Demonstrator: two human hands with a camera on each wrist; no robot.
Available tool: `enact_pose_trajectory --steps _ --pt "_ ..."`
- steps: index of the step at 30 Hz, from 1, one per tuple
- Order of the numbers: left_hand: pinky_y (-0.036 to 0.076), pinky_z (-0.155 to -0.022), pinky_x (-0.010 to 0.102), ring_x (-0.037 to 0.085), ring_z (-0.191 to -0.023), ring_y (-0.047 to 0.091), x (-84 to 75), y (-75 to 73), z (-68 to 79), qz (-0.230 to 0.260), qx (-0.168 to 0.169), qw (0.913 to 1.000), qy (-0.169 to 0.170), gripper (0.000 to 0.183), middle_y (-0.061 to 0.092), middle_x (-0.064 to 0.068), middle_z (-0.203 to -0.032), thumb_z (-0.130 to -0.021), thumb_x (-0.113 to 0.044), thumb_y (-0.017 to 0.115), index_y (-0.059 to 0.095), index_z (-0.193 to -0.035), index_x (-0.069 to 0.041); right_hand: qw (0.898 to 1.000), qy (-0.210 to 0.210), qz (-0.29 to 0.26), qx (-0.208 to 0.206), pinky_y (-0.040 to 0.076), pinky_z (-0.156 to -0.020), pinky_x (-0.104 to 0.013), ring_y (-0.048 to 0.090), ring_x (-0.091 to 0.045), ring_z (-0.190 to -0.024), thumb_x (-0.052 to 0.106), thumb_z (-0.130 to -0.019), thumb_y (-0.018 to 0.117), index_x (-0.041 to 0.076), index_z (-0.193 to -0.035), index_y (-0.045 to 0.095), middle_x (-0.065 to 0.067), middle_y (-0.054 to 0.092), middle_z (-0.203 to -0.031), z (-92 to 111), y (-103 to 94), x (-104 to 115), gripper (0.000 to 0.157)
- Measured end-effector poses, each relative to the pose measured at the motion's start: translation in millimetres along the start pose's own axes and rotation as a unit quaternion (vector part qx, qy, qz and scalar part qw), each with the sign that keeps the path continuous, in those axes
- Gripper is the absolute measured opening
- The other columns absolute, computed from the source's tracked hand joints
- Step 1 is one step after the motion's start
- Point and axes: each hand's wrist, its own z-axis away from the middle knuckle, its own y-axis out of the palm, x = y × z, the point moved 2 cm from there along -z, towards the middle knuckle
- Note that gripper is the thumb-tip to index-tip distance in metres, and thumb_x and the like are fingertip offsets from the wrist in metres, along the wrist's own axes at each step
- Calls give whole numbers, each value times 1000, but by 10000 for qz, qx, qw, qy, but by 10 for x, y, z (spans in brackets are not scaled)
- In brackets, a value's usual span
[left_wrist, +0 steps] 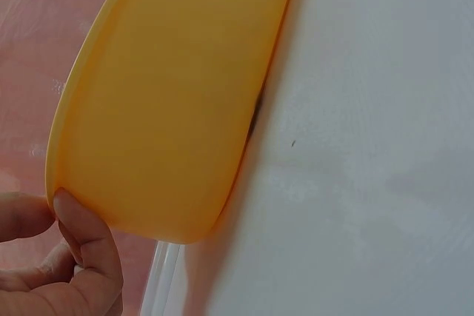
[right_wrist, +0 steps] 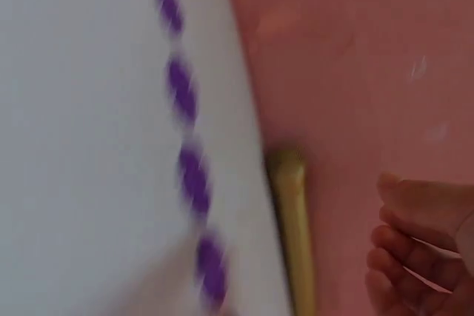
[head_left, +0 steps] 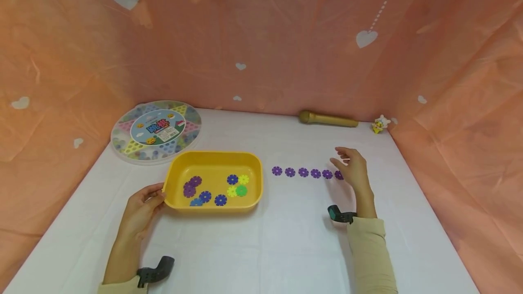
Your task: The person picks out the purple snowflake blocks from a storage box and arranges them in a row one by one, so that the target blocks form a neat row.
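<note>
A yellow plastic basin (head_left: 214, 209) holds several snowflake discs, among them a purple disc (head_left: 189, 189), a dark blue disc (head_left: 220, 200) and a green disc (head_left: 241, 190). My left hand (head_left: 139, 212) pinches the basin's left rim between thumb and fingers; the left wrist view shows this grip on the basin wall (left_wrist: 163, 109) up close. To the right of the basin, several purple snowflake discs (head_left: 303, 172) lie in a straight row on the table. Over the row's right end hovers my right hand (head_left: 354, 171), fingers loosely bent, holding nothing, partly covering the last disc (head_left: 338, 174).
A round Chinese checkers box (head_left: 122, 142) lies at the back left, close behind the basin. Along the back edge are a gold microphone (head_left: 331, 119) and a small yellow-and-white figurine (head_left: 380, 124). Orange cloth (head_left: 261, 35) with white hearts encloses the white table (head_left: 265, 253).
</note>
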Motion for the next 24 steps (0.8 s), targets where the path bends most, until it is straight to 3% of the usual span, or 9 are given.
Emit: enact_pose_trajectory --steps 5,11,19,24 --pt "50 -66 17 6 -72 51 -3 2 -5 -97 8 10000 1 39 48 -4 -86 -92 1 52 40 -126 15 9908 -850 -1054 -75 49 -88 -42 58 -33 -99 7 -83 69 -4 -116 60 -21 61 -110 -145 316 611 36" --pt "50 -68 18 6 -74 51 2 2 -11 -42 46 10000 -51 40 50 -3 -87 -92 0 53 39 -126 15 9676 -1265 -2154 367 49 -90 -37 59 -30 -103 7 -81 71 -3 -115 62 -18 62 -114 -197 812 1229 36" --pt "50 -68 17 5 -74 52 9 5 -9 -16 -10 9999 -102 39 50 -3 -88 -92 0 53 40 -125 14 9571 -1381 -2153 1362 49 -90 -32 60 -26 -103 8 -83 68 -1 -116 61 -16 62 -113 -140 1403 1803 34" --pt "50 -67 17 6 -73 52 18 1 -5 17 -1 10000 -93 37 50 -5 -87 -91 0 53 42 -124 13 9537 -1456 -1746 1971 47 -91 -24 59 -21 -104 12 -86 67 2 -118 61 -11 62 -115 -92 1687 2080 34"
